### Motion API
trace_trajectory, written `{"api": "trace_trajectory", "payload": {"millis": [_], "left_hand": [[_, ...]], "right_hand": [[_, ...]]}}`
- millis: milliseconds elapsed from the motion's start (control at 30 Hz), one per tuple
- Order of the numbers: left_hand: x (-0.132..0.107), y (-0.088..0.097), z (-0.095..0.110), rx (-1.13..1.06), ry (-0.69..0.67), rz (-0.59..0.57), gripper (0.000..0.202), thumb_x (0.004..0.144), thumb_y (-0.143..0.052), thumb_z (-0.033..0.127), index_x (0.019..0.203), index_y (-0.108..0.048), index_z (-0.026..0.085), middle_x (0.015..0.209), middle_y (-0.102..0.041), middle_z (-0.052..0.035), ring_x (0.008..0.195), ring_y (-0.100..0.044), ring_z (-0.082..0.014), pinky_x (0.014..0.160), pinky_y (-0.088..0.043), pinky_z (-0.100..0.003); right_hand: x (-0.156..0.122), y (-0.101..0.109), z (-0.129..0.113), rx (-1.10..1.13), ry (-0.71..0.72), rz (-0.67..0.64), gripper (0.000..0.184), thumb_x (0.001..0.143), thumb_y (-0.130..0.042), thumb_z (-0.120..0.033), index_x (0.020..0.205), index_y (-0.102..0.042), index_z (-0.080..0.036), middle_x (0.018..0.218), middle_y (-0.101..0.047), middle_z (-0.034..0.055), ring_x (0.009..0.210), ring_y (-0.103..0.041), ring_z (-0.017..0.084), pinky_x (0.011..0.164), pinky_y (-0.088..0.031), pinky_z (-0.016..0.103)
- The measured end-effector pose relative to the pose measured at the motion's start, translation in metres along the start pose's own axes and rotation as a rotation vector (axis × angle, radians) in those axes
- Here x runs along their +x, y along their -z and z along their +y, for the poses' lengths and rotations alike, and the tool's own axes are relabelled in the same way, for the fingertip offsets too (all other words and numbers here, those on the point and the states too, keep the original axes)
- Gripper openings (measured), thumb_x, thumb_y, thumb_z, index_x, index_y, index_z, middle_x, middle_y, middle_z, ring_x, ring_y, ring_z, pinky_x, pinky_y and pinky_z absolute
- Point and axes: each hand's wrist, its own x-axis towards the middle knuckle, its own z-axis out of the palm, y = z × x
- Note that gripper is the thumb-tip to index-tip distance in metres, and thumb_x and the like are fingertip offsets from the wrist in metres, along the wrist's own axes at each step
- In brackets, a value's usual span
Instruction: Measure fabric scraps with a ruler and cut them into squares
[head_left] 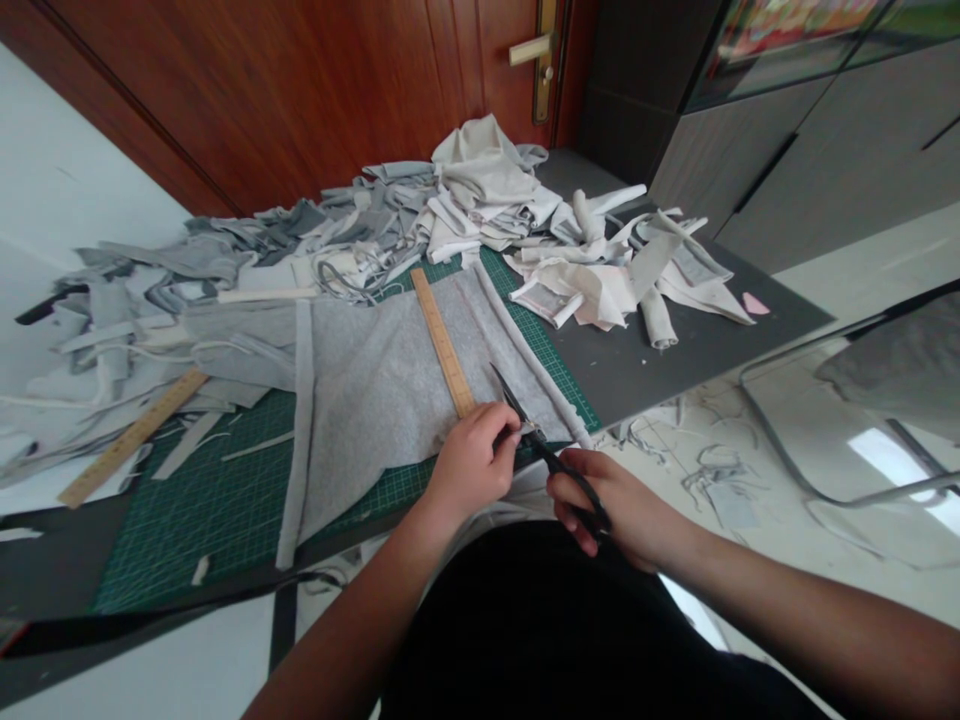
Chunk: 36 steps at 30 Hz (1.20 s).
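Note:
A piece of grey fabric (367, 380) with rolled side edges lies over the green cutting mat (202, 530). My right hand (607, 500) grips the black handles of a pair of scissors (551, 455), whose blades point away from me over the fabric's near right part. Close beside the blades, my left hand (480, 455) is closed at the fabric's near edge, thumb and fingers pinched together on the cloth. A wooden ruler (442, 340) lies lengthwise on the fabric, its near end just beyond my left hand's knuckles.
Heaped grey and off-white fabric scraps (487, 180) cover the back of the dark table (720, 340). A second wooden ruler (135, 440) lies at the left. A pink chalk piece (755, 303) sits at right. A metal-framed chair (825, 490) and scattered offcuts (720, 480) are on the floor.

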Motion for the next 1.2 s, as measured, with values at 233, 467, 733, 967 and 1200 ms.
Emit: {"api": "trace_trajectory", "payload": {"millis": [233, 467, 733, 967, 1200], "left_hand": [[0.001, 0.0, -0.001, -0.013, 0.014, -0.03, 0.012, 0.088, -0.056, 0.009, 0.088, -0.057, 0.021, 0.084, -0.063, -0.0005, 0.081, -0.06, -0.018, 0.076, -0.045, -0.03], [0.0, 0.002, -0.002, -0.036, 0.02, -0.037, 0.012, 0.087, -0.057, 0.009, 0.087, -0.059, 0.021, 0.085, -0.065, -0.0009, 0.082, -0.062, -0.0183, 0.076, -0.045, -0.03], [0.0, 0.003, -0.001, -0.049, 0.028, -0.028, 0.011, 0.086, -0.06, 0.01, 0.084, -0.062, 0.021, 0.08, -0.067, -0.0002, 0.078, -0.063, -0.0175, 0.075, -0.047, -0.03], [0.0, 0.003, 0.0, -0.044, 0.028, -0.02, 0.012, 0.086, -0.061, 0.01, 0.083, -0.063, 0.021, 0.08, -0.068, -0.0005, 0.078, -0.064, -0.0178, 0.073, -0.047, -0.029], [0.0, 0.003, -0.001, -0.07, 0.034, -0.022, 0.012, 0.085, -0.061, 0.01, 0.083, -0.065, 0.021, 0.08, -0.069, -0.0013, 0.078, -0.065, -0.0184, 0.072, -0.047, -0.029]], "right_hand": [[0.006, 0.0, 0.002, -0.031, 0.011, 0.01, 0.017, 0.065, -0.057, -0.027, 0.078, -0.049, -0.02, 0.051, -0.057, -0.0077, 0.034, -0.045, 0.007, 0.033, -0.031, 0.018], [0.005, 0.0, -0.004, -0.019, 0.022, -0.006, 0.02, 0.064, -0.059, -0.032, 0.077, -0.05, -0.02, 0.051, -0.057, -0.0062, 0.035, -0.046, 0.008, 0.034, -0.033, 0.019], [0.005, -0.002, -0.011, -0.031, 0.029, 0.002, 0.015, 0.066, -0.059, -0.029, 0.074, -0.05, -0.02, 0.052, -0.057, -0.0051, 0.035, -0.046, 0.007, 0.034, -0.033, 0.018], [0.009, -0.004, -0.015, -0.05, -0.001, 0.01, 0.017, 0.063, -0.059, -0.027, 0.078, -0.052, -0.019, 0.053, -0.059, -0.0046, 0.036, -0.049, 0.009, 0.035, -0.038, 0.019], [0.008, -0.004, -0.021, -0.043, 0.0, -0.017, 0.021, 0.067, -0.062, -0.031, 0.081, -0.056, -0.017, 0.054, -0.061, -0.0024, 0.036, -0.052, 0.01, 0.037, -0.04, 0.021]]}}
